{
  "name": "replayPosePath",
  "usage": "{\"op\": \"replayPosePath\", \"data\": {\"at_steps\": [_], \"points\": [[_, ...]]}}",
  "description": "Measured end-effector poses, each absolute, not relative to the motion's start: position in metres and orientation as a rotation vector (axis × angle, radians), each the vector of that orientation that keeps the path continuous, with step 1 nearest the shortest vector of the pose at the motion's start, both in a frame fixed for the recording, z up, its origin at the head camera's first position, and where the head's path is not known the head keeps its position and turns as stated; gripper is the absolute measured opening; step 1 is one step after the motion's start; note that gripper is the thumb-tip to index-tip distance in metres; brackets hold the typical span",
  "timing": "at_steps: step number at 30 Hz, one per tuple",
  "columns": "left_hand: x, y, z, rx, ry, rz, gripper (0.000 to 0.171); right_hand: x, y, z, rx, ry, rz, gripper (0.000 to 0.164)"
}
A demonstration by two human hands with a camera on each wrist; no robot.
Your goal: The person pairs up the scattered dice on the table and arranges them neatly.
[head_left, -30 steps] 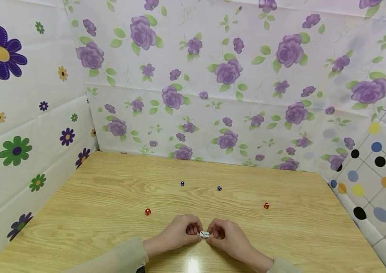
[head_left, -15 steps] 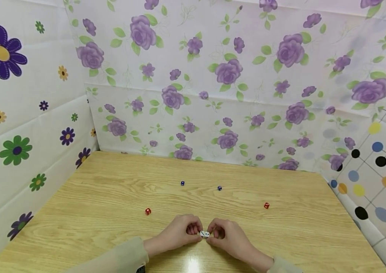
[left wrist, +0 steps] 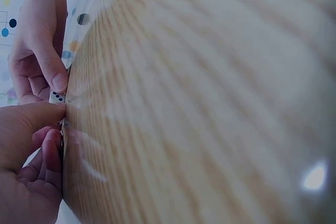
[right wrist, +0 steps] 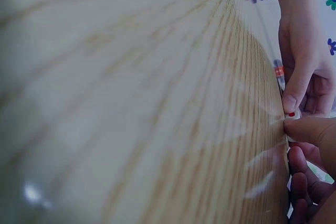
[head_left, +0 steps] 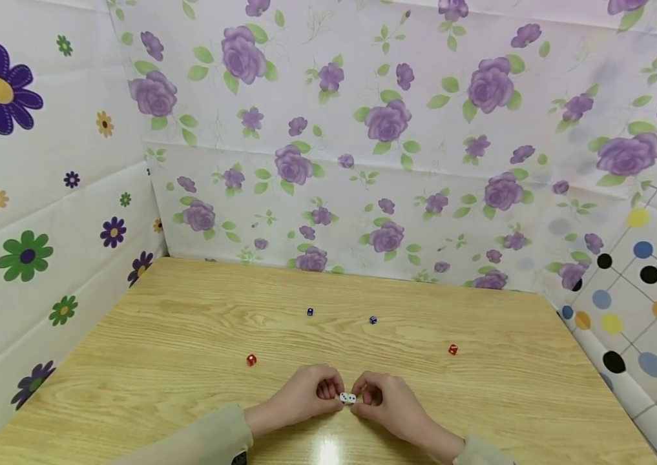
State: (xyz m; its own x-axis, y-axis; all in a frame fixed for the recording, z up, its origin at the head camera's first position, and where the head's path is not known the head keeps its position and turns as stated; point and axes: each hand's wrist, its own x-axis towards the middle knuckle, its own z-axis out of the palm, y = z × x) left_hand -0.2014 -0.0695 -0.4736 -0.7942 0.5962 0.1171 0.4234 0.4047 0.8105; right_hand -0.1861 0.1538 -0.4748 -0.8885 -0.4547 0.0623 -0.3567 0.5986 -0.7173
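Two white dice sit side by side, faces touching, at the near middle of the wooden table: a left white die (head_left: 344, 398) and a right white die (head_left: 352, 398). My left hand (head_left: 307, 392) pinches the left die between thumb and index finger. From the other side, my right hand (head_left: 393, 405) pinches the right die the same way. Dark pips show on a die (left wrist: 56, 97) in the left wrist view, and a red pip shows on a die (right wrist: 292, 114) in the right wrist view. Fingertips partly hide both dice.
Farther back on the table (head_left: 200, 310) lie two blue dice, one left (head_left: 310, 312) and one right (head_left: 373, 320). A red die (head_left: 251, 360) rests left of the hands, another red die (head_left: 453, 349) to the right. Patterned cloth walls (head_left: 328, 129) border the table.
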Motion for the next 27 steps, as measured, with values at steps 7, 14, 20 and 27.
{"op": "replayPosePath", "data": {"at_steps": [7, 14, 20, 27], "points": [[-0.2016, -0.0698, -0.473, 0.885, 2.462, 1.342, 0.013, -0.1865, 0.1536, -0.4737, -0.685, 2.688, -1.164, 0.012], [-0.2013, -0.0692, -0.4733, 0.886, 2.464, 1.349, 0.013, -0.186, 0.1535, -0.4737, -0.681, 2.685, -1.164, 0.012], [-0.2006, -0.0694, -0.4738, 0.896, 2.465, 1.356, 0.014, -0.1859, 0.1538, -0.4755, -0.683, 2.685, -1.168, 0.012], [-0.2012, -0.0693, -0.4747, 0.881, 2.459, 1.362, 0.014, -0.1853, 0.1534, -0.476, -0.688, 2.695, -1.162, 0.013]]}}
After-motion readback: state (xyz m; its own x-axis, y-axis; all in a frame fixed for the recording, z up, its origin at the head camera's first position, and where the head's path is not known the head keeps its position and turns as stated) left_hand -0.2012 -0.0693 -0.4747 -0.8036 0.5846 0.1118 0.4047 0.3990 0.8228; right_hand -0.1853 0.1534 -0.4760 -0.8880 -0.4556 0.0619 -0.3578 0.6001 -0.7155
